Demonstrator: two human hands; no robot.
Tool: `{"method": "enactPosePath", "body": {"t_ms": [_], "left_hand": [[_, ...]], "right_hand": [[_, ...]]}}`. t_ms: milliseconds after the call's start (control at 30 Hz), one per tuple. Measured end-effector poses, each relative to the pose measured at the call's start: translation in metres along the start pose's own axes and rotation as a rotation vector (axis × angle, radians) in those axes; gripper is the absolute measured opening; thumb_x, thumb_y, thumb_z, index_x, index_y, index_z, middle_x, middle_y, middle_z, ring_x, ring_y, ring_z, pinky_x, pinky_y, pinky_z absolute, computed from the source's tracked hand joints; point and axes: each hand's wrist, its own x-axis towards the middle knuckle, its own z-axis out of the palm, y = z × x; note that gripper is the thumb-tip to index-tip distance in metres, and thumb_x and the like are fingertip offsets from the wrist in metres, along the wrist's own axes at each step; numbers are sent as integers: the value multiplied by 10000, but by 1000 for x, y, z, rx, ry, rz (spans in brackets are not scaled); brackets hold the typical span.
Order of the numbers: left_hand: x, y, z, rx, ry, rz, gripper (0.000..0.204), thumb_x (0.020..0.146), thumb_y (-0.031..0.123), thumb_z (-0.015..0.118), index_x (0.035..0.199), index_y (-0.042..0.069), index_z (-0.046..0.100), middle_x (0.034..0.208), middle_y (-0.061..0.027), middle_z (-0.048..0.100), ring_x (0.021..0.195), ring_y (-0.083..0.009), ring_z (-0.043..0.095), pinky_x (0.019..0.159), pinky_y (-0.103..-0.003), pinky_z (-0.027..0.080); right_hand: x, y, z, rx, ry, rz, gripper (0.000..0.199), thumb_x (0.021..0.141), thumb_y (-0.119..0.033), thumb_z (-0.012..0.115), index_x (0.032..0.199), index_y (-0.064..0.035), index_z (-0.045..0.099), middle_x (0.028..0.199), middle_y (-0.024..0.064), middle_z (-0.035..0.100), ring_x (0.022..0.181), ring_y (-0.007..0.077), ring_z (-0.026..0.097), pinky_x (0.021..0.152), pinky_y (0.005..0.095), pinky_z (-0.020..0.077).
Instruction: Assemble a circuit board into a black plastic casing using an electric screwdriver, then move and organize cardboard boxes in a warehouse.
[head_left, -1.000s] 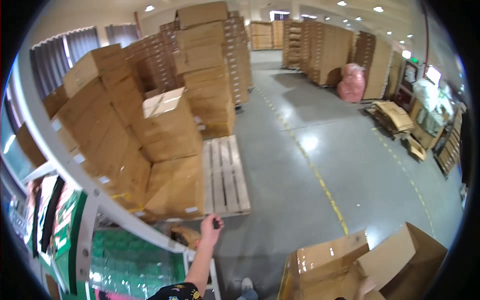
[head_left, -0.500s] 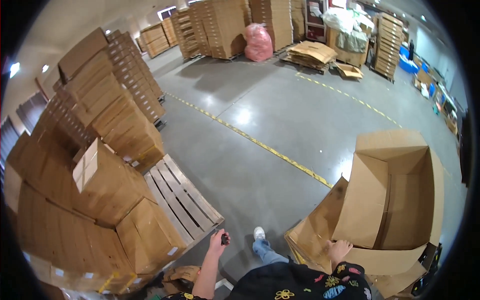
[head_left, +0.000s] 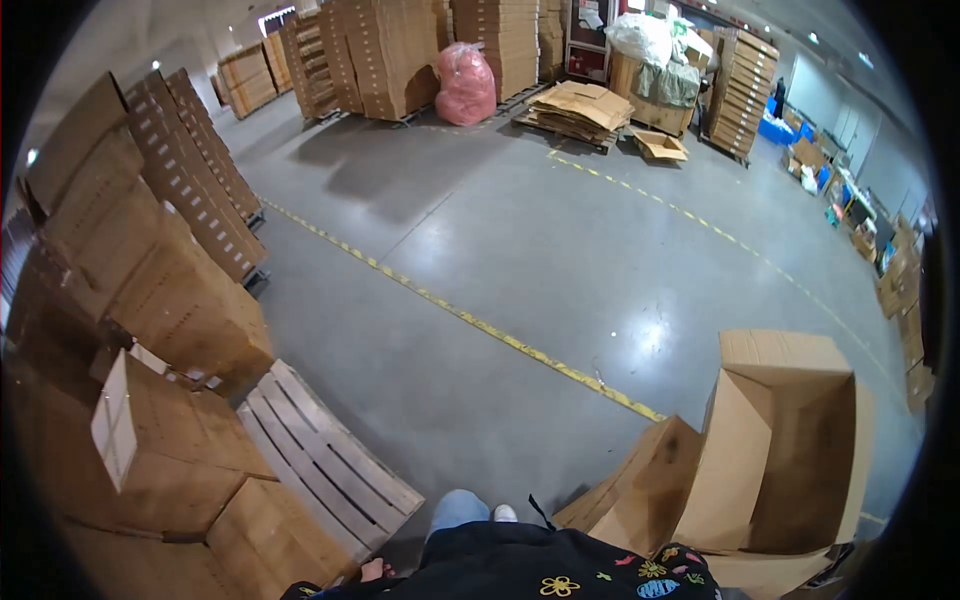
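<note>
Only a small part of my left hand point(head_left: 375, 570) shows at the lower edge, beside the near corner of a slatted wooden pallet point(head_left: 335, 455). Its fingers are too little seen to tell whether they hold anything. My right hand is out of sight; just the black, flower-patterned sleeve point(head_left: 665, 575) on that side appears. Close to this sleeve stands a large open cardboard box point(head_left: 735, 465), flaps spread and its inside showing. A bent brown cardboard piece point(head_left: 640, 475) leans at its left side.
Stacked cartons point(head_left: 190, 290) rise on the left, with a closed carton point(head_left: 265, 525) against the pallet. Yellow tape point(head_left: 480, 325) crosses the grey floor. Farther back are a pink bag point(head_left: 466, 85), flattened cardboard point(head_left: 580, 108) and tall carton stacks point(head_left: 740, 95).
My view has shifted, and the pallet and open box now sit lower. My left hand, which held a small dark object, has dropped toward the lower edge. My right hand has left the view.
</note>
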Motion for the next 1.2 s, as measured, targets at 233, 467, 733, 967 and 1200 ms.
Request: {"method": "enactPosePath", "body": {"t_ms": [233, 467, 733, 967, 1200], "left_hand": [[104, 116, 81, -149, -346, 35, 197, 888, 251, 461, 824, 85, 546, 673, -85, 560, 640, -231, 588, 575, -413, 486], [168, 353, 103, -172, -367, 5, 260, 871, 223, 462, 695, 44, 529, 563, -75, 536, 481, -207, 549, 369, -326, 403], [229, 605, 66, -262, -194, 276, 158, 873, 277, 537, 881, 122, 504, 722, -13, 571, 571, -146, 562, 509, -310, 449], [209, 688, 100, -384, -151, 269, 204, 863, 262, 542, 834, 61, 536, 670, -53, 568, 593, -183, 579, 507, -324, 449], [258, 759, 168, -145, -244, 168, 220, 839, 258, 531, 778, 50, 562, 607, -58, 584, 493, -158, 563, 397, -316, 419]], "right_hand": [[34, -55, -111, -73, 86, 47, 144, 805, -180, 545, 785, -66, 632, 786, 134, 616, 909, 304, 548, 882, 467, 375], [231, -264, -229, 119, 152, 156, 299, 889, -260, 494, 934, -10, 652, 804, 201, 628, 817, 366, 615, 744, 454, 479], [372, -564, -290, 364, 220, 318, 433, 899, -395, 462, 842, -26, 681, 798, 209, 646, 788, 378, 621, 744, 488, 456], [487, -695, -273, 1022, 162, 324, 398, 903, -311, 515, 941, 53, 671, 803, 109, 678, 729, 170, 580, 703, 320, 466], [608, -822, -256, 1734, 58, 755, 432, 895, -348, 558, 1137, 8, 596, 1081, 148, 613, 927, 267, 586, 782, 407, 491]]}}
